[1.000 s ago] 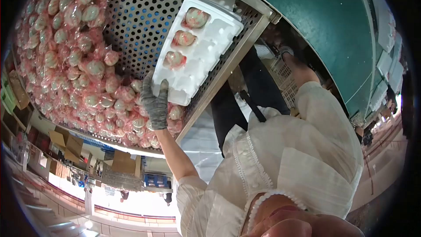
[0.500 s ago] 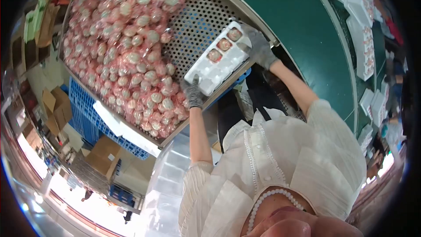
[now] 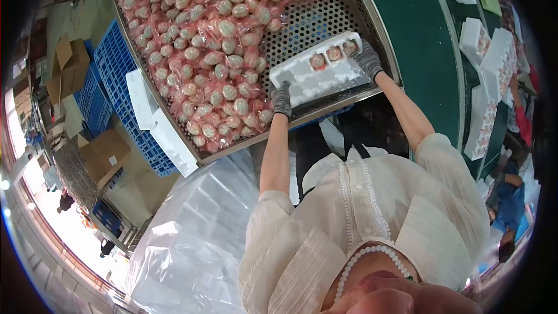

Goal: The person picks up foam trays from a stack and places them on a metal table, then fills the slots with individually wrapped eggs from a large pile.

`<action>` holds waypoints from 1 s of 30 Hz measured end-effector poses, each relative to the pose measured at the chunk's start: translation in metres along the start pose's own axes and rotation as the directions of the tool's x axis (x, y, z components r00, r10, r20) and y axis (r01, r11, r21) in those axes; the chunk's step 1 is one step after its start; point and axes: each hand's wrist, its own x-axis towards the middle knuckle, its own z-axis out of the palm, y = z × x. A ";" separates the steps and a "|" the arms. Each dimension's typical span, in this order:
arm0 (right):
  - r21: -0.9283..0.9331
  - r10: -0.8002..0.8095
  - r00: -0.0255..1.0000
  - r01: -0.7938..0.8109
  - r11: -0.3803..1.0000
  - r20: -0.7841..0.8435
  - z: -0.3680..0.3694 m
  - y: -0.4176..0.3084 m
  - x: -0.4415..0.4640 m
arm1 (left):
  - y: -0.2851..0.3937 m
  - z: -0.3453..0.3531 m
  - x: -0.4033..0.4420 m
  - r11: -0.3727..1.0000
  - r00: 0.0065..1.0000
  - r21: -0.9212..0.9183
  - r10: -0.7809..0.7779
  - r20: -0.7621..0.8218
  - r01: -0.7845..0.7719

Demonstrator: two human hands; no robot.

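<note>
A white foam egg tray (image 3: 314, 90) is held between my two gloved hands near the front edge of a metal bin. It leans with its face towards me. Three wrapped eggs (image 3: 334, 53) sit in the row along its far edge; the other pockets in view hold nothing. My left hand (image 3: 281, 100), in a grey knit glove, grips the tray's left end with the thumb over its face. My right hand (image 3: 367, 61) is closed round the right end, its fingers partly hidden. Beside the tray lies a heap of eggs in pink-and-clear wrappers (image 3: 226, 29).
The bin has a perforated metal floor (image 3: 314, 14) and a raised metal rim. A green conveyor belt (image 3: 415, 52) runs along the right, with filled white trays (image 3: 498, 61) beyond it. Blue plastic crates (image 3: 125, 75), cardboard boxes (image 3: 104, 154) and clear plastic sheeting (image 3: 197, 215) are at left.
The egg tray has tipped more upright, its face turning towards me, and both hands have turned with it. My view has swung, so the bin appears further right.
</note>
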 end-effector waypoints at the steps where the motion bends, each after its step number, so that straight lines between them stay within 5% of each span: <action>1: -0.005 -0.004 1.000 0.004 1.000 -0.002 -0.001 0.002 0.000 | 0.005 0.000 0.002 1.000 1.000 -0.007 0.000 0.000 0.000; 3: 0.011 0.092 0.996 -0.092 0.996 0.012 -0.015 0.001 -0.014 | 0.012 0.000 0.001 0.923 0.937 0.200 -0.345 0.058 0.328; 5: -0.068 0.146 0.989 -0.144 0.987 0.028 -0.022 0.008 -0.024 | 0.012 0.002 -0.015 0.916 0.923 0.161 -0.380 0.059 0.367; 7: -0.054 0.096 0.995 -0.095 0.994 0.019 -0.011 0.054 -0.023 | 0.009 0.007 -0.027 0.981 0.979 0.068 -0.186 0.085 0.181; 8: -0.118 0.214 0.976 -0.207 0.971 0.044 -0.014 0.046 -0.029 | 0.010 0.006 -0.025 0.981 0.979 0.067 -0.188 0.080 0.183; 12: 0.200 0.293 0.893 -0.373 0.906 0.341 -0.009 0.056 -0.011 | 0.006 0.012 -0.009 0.774 0.989 0.633 -0.097 0.109 0.007; 13: 0.200 0.290 0.895 -0.370 0.907 0.340 -0.009 0.057 -0.010 | 0.000 0.014 -0.011 0.775 0.990 0.631 -0.095 0.108 0.005; 15: 0.348 0.260 0.872 -0.416 0.840 0.415 -0.011 0.058 -0.010 | -0.009 0.020 -0.019 0.753 0.964 0.632 0.263 -0.037 -0.181; 17: 0.320 0.247 0.885 -0.385 0.866 0.395 -0.010 0.054 -0.009 | -0.011 0.010 -0.015 0.775 0.990 0.620 0.143 0.011 -0.119; 19: 0.081 0.169 0.958 -0.192 0.978 0.231 0.000 0.057 -0.005 | 0.009 0.002 -0.017 0.937 0.991 0.344 -0.095 0.095 0.057; 21: 0.208 0.199 0.939 -0.262 0.942 0.281 0.002 0.051 -0.008 | 0.018 0.005 -0.011 0.916 0.993 0.400 -0.069 0.093 0.026; 23: 0.127 0.205 0.948 -0.240 0.962 0.244 -0.002 0.044 -0.010 | 0.016 0.010 -0.002 0.834 0.979 0.524 0.204 0.005 -0.176; 24: 0.231 0.090 0.976 -0.136 0.963 0.199 -0.009 0.021 -0.016 | 0.038 0.004 -0.006 0.878 0.998 0.473 0.059 0.032 -0.067; 28: 0.242 0.088 0.964 -0.151 0.959 0.252 0.011 0.024 0.038 | 0.033 -0.007 0.001 0.909 1.000 0.417 -0.025 -0.006 0.025; 30: -0.175 0.043 0.985 -0.013 0.985 0.165 0.020 0.017 0.066 | 0.042 0.000 -0.009 0.959 0.998 0.280 0.053 -0.026 -0.043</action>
